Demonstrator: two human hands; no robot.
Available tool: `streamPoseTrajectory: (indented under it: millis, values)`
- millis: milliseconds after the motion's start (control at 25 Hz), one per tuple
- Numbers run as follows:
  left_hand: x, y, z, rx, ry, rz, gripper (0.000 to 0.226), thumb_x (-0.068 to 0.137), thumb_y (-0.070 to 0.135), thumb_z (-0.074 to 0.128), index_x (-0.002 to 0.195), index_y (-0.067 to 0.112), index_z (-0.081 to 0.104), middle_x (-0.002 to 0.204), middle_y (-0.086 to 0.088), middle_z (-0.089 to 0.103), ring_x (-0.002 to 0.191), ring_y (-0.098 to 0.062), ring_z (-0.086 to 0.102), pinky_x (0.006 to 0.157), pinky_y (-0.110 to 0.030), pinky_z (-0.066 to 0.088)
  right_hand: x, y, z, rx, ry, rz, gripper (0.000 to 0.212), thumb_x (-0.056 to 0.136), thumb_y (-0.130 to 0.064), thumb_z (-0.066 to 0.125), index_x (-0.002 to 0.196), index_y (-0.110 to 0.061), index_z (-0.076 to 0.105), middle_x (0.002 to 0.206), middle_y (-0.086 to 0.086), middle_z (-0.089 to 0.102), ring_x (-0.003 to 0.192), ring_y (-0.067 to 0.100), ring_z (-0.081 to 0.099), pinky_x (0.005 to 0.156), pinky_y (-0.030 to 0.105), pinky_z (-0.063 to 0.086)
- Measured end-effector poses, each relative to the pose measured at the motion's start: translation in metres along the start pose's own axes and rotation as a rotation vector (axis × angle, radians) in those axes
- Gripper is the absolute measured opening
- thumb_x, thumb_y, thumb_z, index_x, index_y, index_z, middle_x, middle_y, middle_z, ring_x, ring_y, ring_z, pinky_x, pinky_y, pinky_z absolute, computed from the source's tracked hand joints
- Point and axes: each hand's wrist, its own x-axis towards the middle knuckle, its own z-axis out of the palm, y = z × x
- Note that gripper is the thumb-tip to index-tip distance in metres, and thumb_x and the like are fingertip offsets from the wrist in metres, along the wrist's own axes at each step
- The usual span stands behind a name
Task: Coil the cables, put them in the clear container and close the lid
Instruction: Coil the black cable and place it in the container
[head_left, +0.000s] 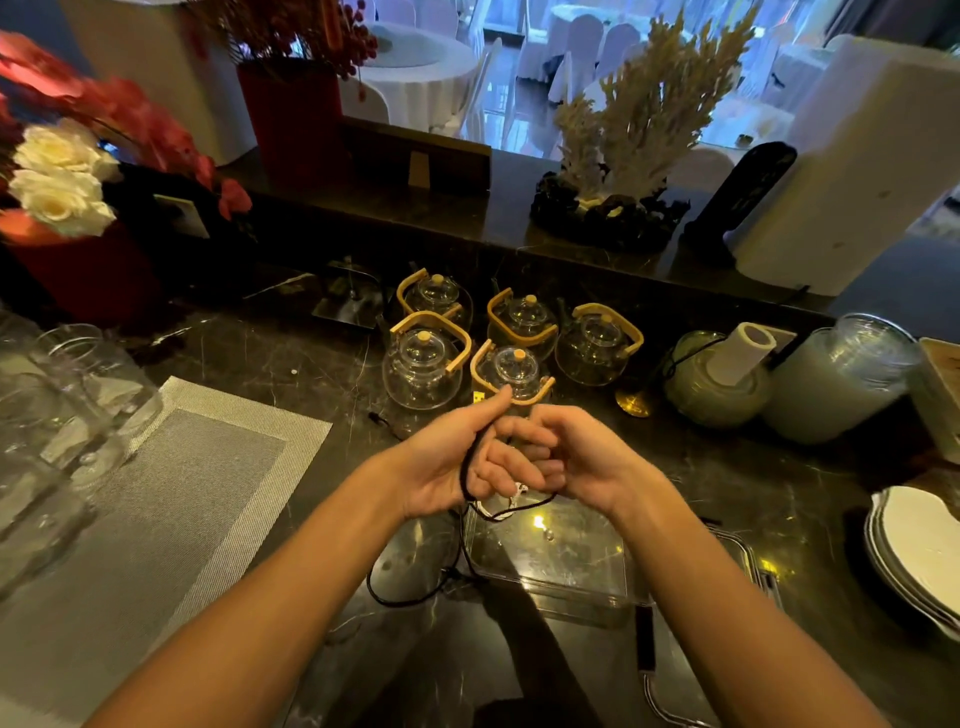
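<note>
left hand pinching black cable at thumb, right hand curled round the loops, both above open clear container. loose tail on the counter: likely to snag or spring the coil apart if grip slackens. lid just beside.

Black cable hangs looped above open clear container.
</note>
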Motion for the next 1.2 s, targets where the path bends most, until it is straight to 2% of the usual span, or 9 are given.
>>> streamPoseTrajectory:
  millis: [160,360,560,680,760,840,960,1080,1200]
  values:
    - [-0.009,0.003,-0.005,0.234,0.117,-0.071,0.074,0.101,0.058,0.032,0.110,-0.004,0.070,0.089,-0.028,0.075,0.066,-0.025,0.076,0.050,-0.025,0.060,0.000,-0.020,0.008,-0.270,0.070,0.037,0.026,0.091,-0.020,0.056,0.065,-0.016,0.055,0.060,-0.003,0.045,0.051,0.009,0.037,0.051,0.022,0.031]
    - [-0.012,0.012,-0.011,0.387,0.265,-0.089,0.074,0.100,0.065,0.031,0.124,0.003,0.064,0.106,-0.025,0.075,0.096,-0.037,0.075,0.084,-0.045,0.062,-0.006,-0.024,0.037,-0.583,0.266,-0.162,0.018,0.091,-0.021,0.061,0.077,-0.011,0.066,0.056,-0.005,0.054,0.054,0.010,0.046,0.050,0.024,0.036]
    - [-0.014,0.024,-0.001,0.356,0.331,0.049,0.060,0.102,0.060,0.030,0.084,0.015,0.065,0.066,-0.009,0.066,0.062,-0.019,0.069,0.066,-0.031,0.059,-0.024,-0.006,0.061,-0.249,0.025,-0.307,0.028,0.105,-0.018,0.051,0.080,-0.010,0.061,0.062,0.006,0.053,0.049,0.015,0.052,0.041,0.020,0.039]
    - [-0.013,0.033,0.001,0.143,0.321,0.179,0.045,0.105,0.053,0.031,0.095,0.028,0.067,0.100,-0.022,0.071,0.073,-0.025,0.068,0.098,-0.046,0.055,-0.035,0.011,0.064,-0.095,-0.074,-0.299,0.029,0.107,-0.028,0.048,0.088,-0.011,0.062,0.061,0.005,0.054,0.047,0.015,0.048,0.039,0.022,0.036]
    - [-0.011,0.039,-0.001,-0.125,0.223,0.270,0.031,0.107,0.043,0.033,0.122,0.025,0.054,0.121,-0.024,0.070,0.089,-0.030,0.075,0.088,-0.040,0.061,-0.037,0.027,0.060,-0.090,-0.074,-0.262,0.036,0.106,-0.040,0.049,0.088,-0.011,0.061,0.060,0.005,0.052,0.049,0.017,0.048,0.045,0.026,0.040]
    - [-0.008,0.041,0.000,-0.268,0.168,0.308,0.037,0.107,0.036,0.037,0.138,0.016,0.043,0.115,-0.022,0.073,0.068,-0.017,0.075,0.056,-0.021,0.059,-0.033,0.041,0.054,-0.191,-0.002,-0.228,0.051,0.100,-0.056,0.051,0.079,-0.011,0.064,0.057,0.004,0.052,0.051,0.018,0.051,0.055,0.031,0.043]
    - [-0.007,0.042,0.006,-0.332,0.125,0.330,0.053,0.104,0.035,0.042,0.149,0.007,0.039,0.086,-0.010,0.076,0.029,-0.002,0.044,0.029,-0.009,0.031,-0.022,0.058,0.043,-0.446,0.096,-0.143,0.067,0.088,-0.077,0.049,0.059,-0.018,0.060,0.052,0.001,0.049,0.051,0.017,0.051,0.065,0.029,0.045]
    - [-0.010,0.047,0.008,-0.328,-0.031,0.299,0.057,0.100,0.035,0.043,0.146,0.001,0.045,0.064,-0.002,0.069,0.022,-0.003,0.038,0.025,-0.010,0.025,-0.013,0.067,0.031,-0.174,0.087,-0.081,0.049,0.087,-0.064,0.065,0.064,-0.024,0.048,0.059,-0.004,0.030,0.047,0.010,0.029,0.046,0.023,0.027]
    - [-0.013,0.040,0.005,-0.194,-0.090,0.197,0.054,0.100,0.034,0.045,0.140,-0.001,0.054,0.064,-0.004,0.072,0.031,-0.002,0.051,0.031,-0.008,0.031,-0.003,0.050,0.016,0.116,0.060,-0.066,0.035,0.083,-0.040,0.075,0.071,-0.023,0.047,0.058,-0.007,0.023,0.043,0.003,0.020,0.037,0.016,0.011]
